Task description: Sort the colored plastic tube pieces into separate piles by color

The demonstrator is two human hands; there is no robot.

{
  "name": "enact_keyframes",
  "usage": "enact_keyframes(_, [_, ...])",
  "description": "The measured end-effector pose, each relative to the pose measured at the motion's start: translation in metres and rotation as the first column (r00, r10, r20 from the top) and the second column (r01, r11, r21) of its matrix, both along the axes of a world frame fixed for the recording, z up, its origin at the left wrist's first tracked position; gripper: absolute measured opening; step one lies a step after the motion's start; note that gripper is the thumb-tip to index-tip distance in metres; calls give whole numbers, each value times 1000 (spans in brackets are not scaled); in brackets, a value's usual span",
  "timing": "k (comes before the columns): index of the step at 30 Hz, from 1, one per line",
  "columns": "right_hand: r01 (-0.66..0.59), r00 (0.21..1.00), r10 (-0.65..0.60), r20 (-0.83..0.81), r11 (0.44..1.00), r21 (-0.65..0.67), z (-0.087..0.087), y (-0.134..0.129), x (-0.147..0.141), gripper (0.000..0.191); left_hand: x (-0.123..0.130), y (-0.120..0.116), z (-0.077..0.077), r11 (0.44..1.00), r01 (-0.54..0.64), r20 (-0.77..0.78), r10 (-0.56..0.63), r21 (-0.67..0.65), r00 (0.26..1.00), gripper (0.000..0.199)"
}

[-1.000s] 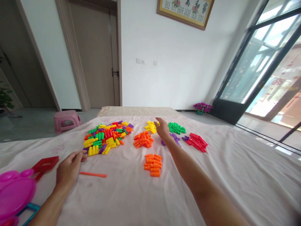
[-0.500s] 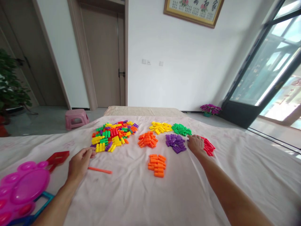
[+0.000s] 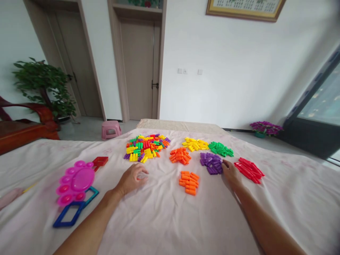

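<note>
My right hand [image 3: 230, 174] rests against the right side of a pile of purple plastic pieces [image 3: 211, 163], its fingers partly stretched and nothing visible in them. Just right of it lies a heap of red pieces [image 3: 249, 170]. My left hand [image 3: 132, 178] is over the cloth, thumb and fingers curved apart around bare space. Beyond it sits a mixed heap of coloured pieces [image 3: 146, 147]. Between the hands are two orange groups, one farther [image 3: 180, 156] and one nearer [image 3: 189, 182]. Yellow pieces [image 3: 195, 144] and green pieces [image 3: 221, 149] form separate piles farther back.
A magenta paw-shaped plastic toy [image 3: 79, 180] lies left on the cloth [image 3: 170, 226], with a red frame [image 3: 100, 161] and a blue frame [image 3: 68, 214] beside it. At the far left is a blurred pinkish shape [image 3: 10, 198] with a thin yellow stick. A pink stool [image 3: 111, 129] stands beyond.
The view has turned left. My left hand has left the mixed heap's near edge and its fingers have spread; the orange stick is out of sight. My right hand has moved from the red heap against the purple pile.
</note>
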State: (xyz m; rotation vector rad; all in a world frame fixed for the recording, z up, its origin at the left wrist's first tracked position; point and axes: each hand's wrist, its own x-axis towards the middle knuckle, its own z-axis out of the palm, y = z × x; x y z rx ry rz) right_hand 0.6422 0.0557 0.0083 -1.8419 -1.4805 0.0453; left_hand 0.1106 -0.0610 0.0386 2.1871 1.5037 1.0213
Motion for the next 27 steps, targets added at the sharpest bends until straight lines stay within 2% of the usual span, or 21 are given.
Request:
enact_keyframes(2, [-62, 997, 62, -41, 998, -3, -2, -6, -7, 56, 3, -7, -1, 1000, 28, -70, -28, 4, 997, 15])
enact_keyframes(5, [-79, 991, 83, -102, 996, 45, 1, -14, -14, 60, -12, -11, -5, 998, -44, -125, 51, 53, 991, 20])
enact_keyframes(8, [-21, 987, 36, -156, 995, 94, 4, -18, -16, 63, -42, -12, -10, 978, -193, -191, 205, 79, 960, 25])
enact_keyframes(10, [8, 984, 13, -179, 993, 116, 5, -18, -14, 65, -60, -12, -11, 938, -341, -261, 346, 68, 901, 25])
enact_keyframes(12, [29, 981, -3, -193, 991, 130, 5, -18, -13, 66, -69, -11, -9, 882, -462, -320, 465, 91, 825, 22])
enact_keyframes(14, [50, 981, -22, -193, 988, 143, 6, -20, -13, 66, -66, -7, -3, 855, -496, -339, 516, 151, 787, 21])
enact_keyframes(17, [62, 983, -32, -178, 984, 170, 9, -24, -17, 65, -40, 15, 12, 875, -410, -308, 476, 257, 823, 23])
enact_keyframes(19, [61, 984, -27, -177, 981, 186, 11, -25, -19, 64, -12, 42, 24, 895, -317, -292, 408, 312, 865, 25])
enact_keyframes(21, [57, 982, -19, -188, 979, 197, 11, -26, -19, 62, 20, 76, 37, 926, -185, -343, 300, 330, 890, 33])
enact_keyframes(24, [40, 977, 3, -211, 979, 198, 10, -24, -16, 59, 73, 131, 50, 963, -82, -480, 201, 257, 854, 46])
enact_keyframes(27, [21, 975, 23, -223, 981, 192, 8, -23, -13, 56, 117, 183, 52, 985, -37, -577, 130, 171, 806, 47])
